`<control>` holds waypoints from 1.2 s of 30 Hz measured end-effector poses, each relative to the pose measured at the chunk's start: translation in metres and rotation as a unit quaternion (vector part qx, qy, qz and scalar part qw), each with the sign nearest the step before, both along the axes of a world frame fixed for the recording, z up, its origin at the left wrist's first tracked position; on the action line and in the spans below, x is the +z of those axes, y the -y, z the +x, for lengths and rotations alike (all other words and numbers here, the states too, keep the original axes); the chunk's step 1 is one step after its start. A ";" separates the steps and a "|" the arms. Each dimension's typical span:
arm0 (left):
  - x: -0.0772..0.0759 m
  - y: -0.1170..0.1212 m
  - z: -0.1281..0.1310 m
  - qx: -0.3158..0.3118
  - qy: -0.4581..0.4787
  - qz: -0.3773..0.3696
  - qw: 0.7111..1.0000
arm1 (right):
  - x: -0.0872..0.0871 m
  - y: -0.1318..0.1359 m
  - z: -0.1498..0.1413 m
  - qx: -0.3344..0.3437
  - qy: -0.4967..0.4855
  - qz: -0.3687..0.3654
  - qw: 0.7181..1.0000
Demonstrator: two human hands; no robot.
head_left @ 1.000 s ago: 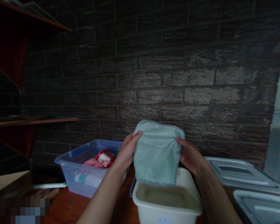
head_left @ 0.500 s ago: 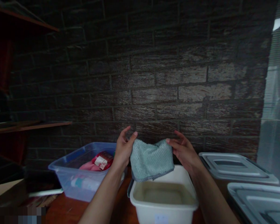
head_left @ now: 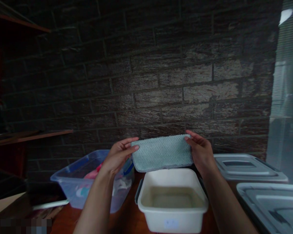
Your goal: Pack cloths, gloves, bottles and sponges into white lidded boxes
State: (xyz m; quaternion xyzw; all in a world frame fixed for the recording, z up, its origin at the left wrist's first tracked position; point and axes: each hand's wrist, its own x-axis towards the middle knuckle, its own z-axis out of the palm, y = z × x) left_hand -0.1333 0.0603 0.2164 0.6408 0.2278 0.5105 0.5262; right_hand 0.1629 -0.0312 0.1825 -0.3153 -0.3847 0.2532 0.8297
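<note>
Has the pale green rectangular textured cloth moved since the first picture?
Yes: the lower edge of the cloth is higher in view, once across the opening of the white rectangular plastic tub, now near its back rim.

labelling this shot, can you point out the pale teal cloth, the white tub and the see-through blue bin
Pale teal cloth point(head_left: 162, 153), head view: middle of its near face
White tub point(head_left: 155, 221), head view: left part of its front wall
See-through blue bin point(head_left: 72, 192), head view: left part of its near wall

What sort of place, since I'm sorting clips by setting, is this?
Probably an indoor storage or utility area; home or workplace, I can't tell. A dark brick-patterned wall, a flat reddish-brown wooden shelf and a loaded translucent bluish plastic bin suggest it.
</note>
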 end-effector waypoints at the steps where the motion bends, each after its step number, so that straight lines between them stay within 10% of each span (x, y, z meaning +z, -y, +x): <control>1: -0.002 -0.003 0.000 0.020 -0.007 0.015 1.000 | -0.001 0.000 0.001 -0.019 0.036 -0.010 0.999; 12: 0.003 -0.011 -0.021 0.085 -0.188 0.167 0.964 | 0.007 0.031 0.011 -0.213 0.323 -0.134 0.912; 22: 0.017 0.011 -0.032 0.050 -0.156 0.049 0.985 | 0.012 0.053 -0.004 -0.084 0.256 -0.140 0.953; 36: -0.069 0.044 -0.010 -0.053 0.167 -0.197 0.965 | -0.028 0.066 -0.026 0.057 0.003 -0.077 0.995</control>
